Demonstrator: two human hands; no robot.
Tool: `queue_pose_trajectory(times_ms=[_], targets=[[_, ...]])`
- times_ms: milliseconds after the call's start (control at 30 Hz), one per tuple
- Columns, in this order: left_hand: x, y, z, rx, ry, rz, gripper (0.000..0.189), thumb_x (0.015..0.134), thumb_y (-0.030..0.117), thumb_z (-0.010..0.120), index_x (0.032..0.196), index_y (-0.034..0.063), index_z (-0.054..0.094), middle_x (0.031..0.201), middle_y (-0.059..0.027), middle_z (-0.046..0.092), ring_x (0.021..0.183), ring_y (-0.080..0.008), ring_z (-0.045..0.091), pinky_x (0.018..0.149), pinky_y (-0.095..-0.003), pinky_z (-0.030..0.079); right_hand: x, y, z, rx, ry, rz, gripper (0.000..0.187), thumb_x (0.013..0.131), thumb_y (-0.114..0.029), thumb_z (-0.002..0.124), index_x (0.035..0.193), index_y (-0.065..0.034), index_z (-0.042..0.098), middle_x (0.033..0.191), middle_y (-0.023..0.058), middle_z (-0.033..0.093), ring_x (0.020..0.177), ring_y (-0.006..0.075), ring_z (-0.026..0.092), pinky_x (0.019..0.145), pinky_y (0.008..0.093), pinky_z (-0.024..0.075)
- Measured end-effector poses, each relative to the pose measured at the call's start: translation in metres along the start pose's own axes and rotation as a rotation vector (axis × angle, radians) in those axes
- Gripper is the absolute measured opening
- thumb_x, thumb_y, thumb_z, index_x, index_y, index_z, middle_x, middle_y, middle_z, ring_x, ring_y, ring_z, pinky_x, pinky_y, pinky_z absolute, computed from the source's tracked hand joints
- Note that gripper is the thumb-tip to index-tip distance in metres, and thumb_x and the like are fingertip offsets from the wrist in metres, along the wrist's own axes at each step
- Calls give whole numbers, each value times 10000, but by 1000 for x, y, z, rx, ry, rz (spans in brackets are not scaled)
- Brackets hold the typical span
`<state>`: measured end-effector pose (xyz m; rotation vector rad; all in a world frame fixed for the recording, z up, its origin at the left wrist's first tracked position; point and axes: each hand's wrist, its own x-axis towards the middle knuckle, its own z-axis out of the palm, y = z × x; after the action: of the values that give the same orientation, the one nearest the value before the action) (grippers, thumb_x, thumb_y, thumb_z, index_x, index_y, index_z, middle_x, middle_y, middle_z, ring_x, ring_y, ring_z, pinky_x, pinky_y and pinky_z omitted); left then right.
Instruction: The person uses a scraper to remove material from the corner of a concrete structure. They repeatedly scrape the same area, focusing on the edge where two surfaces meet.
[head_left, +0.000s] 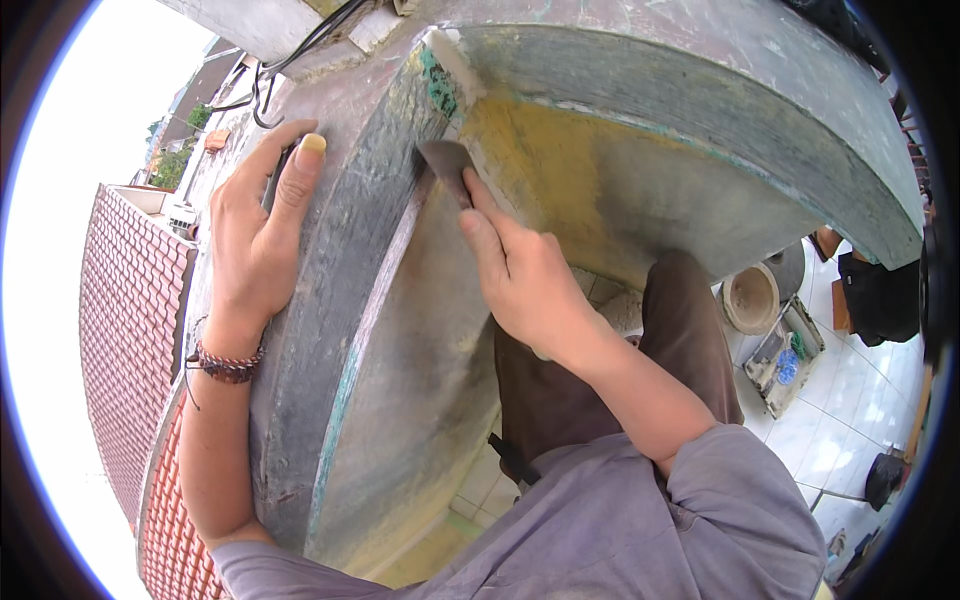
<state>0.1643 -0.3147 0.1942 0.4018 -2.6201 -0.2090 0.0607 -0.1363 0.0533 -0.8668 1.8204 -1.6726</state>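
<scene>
My right hand (536, 277) grips a putty knife (448, 163), its index finger stretched along the metal blade. The blade's tip touches or nearly touches the inner edge of the left parapet ledge (330, 247), just below the corner. Peeling green paint (439, 82) clings to the plaster at that corner. On the outer side of the same ledge rests my left hand (259, 225), fingers curled and thumb raised. Something thin and dark shows between thumb and forefinger; whether it is held is unclear. Yellow and grey plaster (547, 161) covers the wall's inner face.
Black cables and a bent hook (266, 112) hang near the far corner. Beyond the ledge lies a tiled roof (135, 270). To the right, a round mortar-stained tub (752, 298) and a dirty tray (772, 382) stand on white floor tiles (847, 420). My knees are close to the wall.
</scene>
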Motion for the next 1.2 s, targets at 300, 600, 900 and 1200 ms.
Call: queue_pose_trajectory(times_ms=[300, 600, 900, 1200], targets=[[2, 3, -1, -27, -11, -15, 614, 1038, 535, 545, 1241, -26, 688, 1157, -234, 728, 1092, -328, 690, 1007, -401, 479, 17, -12, -2, 102, 87, -261, 550, 1122, -358, 456, 1508, 34, 465, 1151, 318, 676, 1015, 302, 685, 928, 377, 503], [1, 6, -1, -23, -15, -48, 594, 1038, 510, 559, 1244, -33, 681, 1148, -235, 728, 1082, -325, 692, 1001, -387, 479, 3, -23, -9, 97, -58, -141, 524, 1113, -299, 497, 1513, 38, 461, 1022, 314, 677, 847, 184, 666, 853, 326, 520], [0, 7, 0, -23, 10, -27, 617, 1035, 527, 558, 1252, -38, 676, 1166, -241, 725, 1117, -331, 691, 1002, -395, 487, 15, -18, -1, 47, 75, -298, 578, 1105, -387, 435, 1515, 21, 451, 897, 371, 666, 876, 520, 685, 806, 514, 553], [0, 8, 0, -62, -12, -56, 621, 1036, 532, 557, 1256, -36, 675, 1187, -243, 718, 1126, -331, 686, 1013, -395, 481, 10, -33, -1, 38, 30, -326, 610, 1104, -429, 432, 1524, 13, 444, 807, 337, 679, 800, 524, 691, 766, 521, 564]])
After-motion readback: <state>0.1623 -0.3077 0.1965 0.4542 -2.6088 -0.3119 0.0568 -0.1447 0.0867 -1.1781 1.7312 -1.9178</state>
